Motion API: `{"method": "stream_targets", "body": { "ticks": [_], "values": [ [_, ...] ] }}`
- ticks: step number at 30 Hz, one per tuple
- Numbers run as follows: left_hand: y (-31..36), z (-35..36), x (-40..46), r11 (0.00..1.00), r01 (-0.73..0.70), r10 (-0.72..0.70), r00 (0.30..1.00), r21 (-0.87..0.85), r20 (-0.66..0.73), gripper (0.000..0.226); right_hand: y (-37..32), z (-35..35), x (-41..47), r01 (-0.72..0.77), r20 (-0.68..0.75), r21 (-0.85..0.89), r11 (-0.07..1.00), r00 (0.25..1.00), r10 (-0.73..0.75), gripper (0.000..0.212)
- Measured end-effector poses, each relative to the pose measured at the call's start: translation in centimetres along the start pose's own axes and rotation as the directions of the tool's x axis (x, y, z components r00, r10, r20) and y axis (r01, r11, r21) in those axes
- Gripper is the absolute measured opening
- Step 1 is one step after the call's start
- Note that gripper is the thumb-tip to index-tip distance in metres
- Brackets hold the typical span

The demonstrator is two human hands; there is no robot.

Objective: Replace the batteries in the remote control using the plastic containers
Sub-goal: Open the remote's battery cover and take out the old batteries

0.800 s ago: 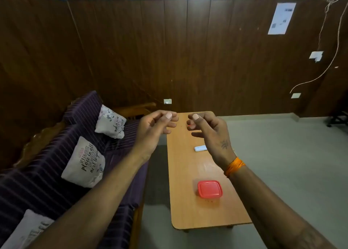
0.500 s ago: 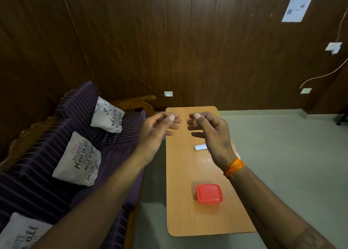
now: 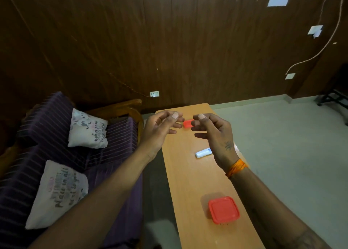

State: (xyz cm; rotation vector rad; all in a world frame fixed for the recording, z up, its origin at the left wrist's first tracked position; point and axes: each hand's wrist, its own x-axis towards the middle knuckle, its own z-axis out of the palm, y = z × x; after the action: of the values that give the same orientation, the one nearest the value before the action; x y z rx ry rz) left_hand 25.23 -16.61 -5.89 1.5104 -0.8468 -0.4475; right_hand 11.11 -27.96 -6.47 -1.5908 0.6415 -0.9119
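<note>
A long wooden table (image 3: 190, 188) runs away from me. Near its front end sits a plastic container with a red lid (image 3: 223, 209), closed. A second red-lidded container (image 3: 187, 123) shows at the far end, between my fingertips. A white remote control (image 3: 203, 152) lies mid-table, partly hidden by my right wrist. My left hand (image 3: 160, 131) and my right hand (image 3: 214, 132) hover above the table's far half, facing each other, fingers loosely curled and apart. Neither hand holds anything.
A purple striped sofa (image 3: 47, 154) with wooden arms and white printed cushions (image 3: 87, 129) stands left of the table. A dark wood-panelled wall (image 3: 169, 41) rises behind. Grey floor (image 3: 291, 154) lies to the right, with a dark stand (image 3: 333, 98) at the far right.
The view has tilted down and shifted, bringing more of the table into sight. The far red container now shows between my hands. Both hands keep their pose.
</note>
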Motion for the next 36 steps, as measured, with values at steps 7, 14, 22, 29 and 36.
{"method": "stream_targets", "body": {
  "ticks": [7, 14, 22, 29, 36],
  "values": [
    [-3.5, -4.6, 7.8, 0.999, 0.036, -0.033, 0.988, -0.016, 0.153, 0.045, 1.8, 5.9, 4.7, -0.062, -0.159, 0.001, 0.998, 0.985, 0.061, 0.029],
    [-6.3, -5.2, 13.7, 0.994, 0.082, -0.063, 0.973, -0.078, 0.223, 0.031, 4.0, 7.3, 8.3, -0.118, -0.221, -0.012, 0.993, 0.969, 0.112, 0.035],
    [-7.2, -2.1, 19.8, 0.993, 0.086, -0.06, 0.955, -0.078, 0.29, 0.034, 6.2, 5.4, 13.5, -0.149, -0.289, -0.003, 0.989, 0.947, 0.142, 0.03],
    [-7.0, 2.1, 24.7, 0.994, 0.077, -0.047, 0.936, -0.073, 0.35, 0.023, 6.4, 2.3, 17.7, -0.13, -0.348, -0.042, 0.991, 0.931, 0.108, 0.029],
    [-6.2, 7.2, 30.7, 0.992, 0.046, 0.016, 0.88, -0.12, 0.474, 0.026, 6.2, -1.1, 22.5, -0.107, -0.473, -0.075, 0.991, 0.879, 0.059, 0.03]
  ]
}}
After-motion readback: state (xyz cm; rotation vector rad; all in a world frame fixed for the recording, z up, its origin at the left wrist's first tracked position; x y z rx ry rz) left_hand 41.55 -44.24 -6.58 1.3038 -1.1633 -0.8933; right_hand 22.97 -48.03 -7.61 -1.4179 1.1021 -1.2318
